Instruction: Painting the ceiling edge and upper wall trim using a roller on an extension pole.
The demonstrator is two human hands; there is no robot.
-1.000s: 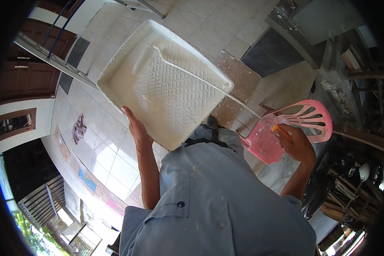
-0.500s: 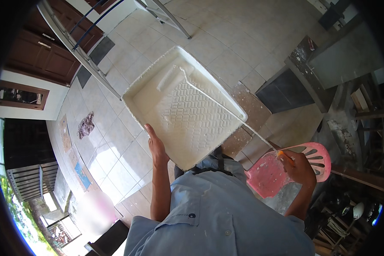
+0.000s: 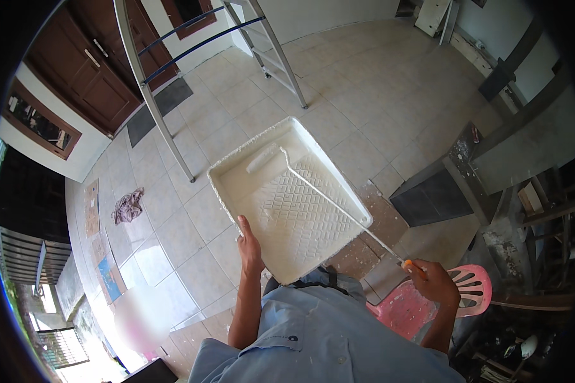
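My left hand (image 3: pixel 250 247) grips the left edge of a white paint tray (image 3: pixel 359 206), thumb over the rim and the other fingers hidden beneath. Cream paint lies in the tray's deep far end, and wet paint coats its ridged slope. A paint roller (image 3: pixel 326 199) runs across the tray; its cream-coated sleeve rests in the far-left part, at the paint. My right hand (image 3: pixel 433 281) is closed around the roller's orange handle, to the right of the tray and above a pink chair.
The pink plastic chair (image 3: pixel 402 310), spattered with paint, stands at my right. Ahead is a metal ladder frame (image 3: pixel 148 96) with blue bars. A crumpled cloth (image 3: pixel 128 206) lies on the tiles at left. A dark grey block (image 3: pixel 428 196) and a paint-spotted pillar stand right.
The view has tilted up, so more of the ladder and far wall shows, and the tray sits lower in the picture. Both hands keep their grips; the roller's sleeve stays in the tray.
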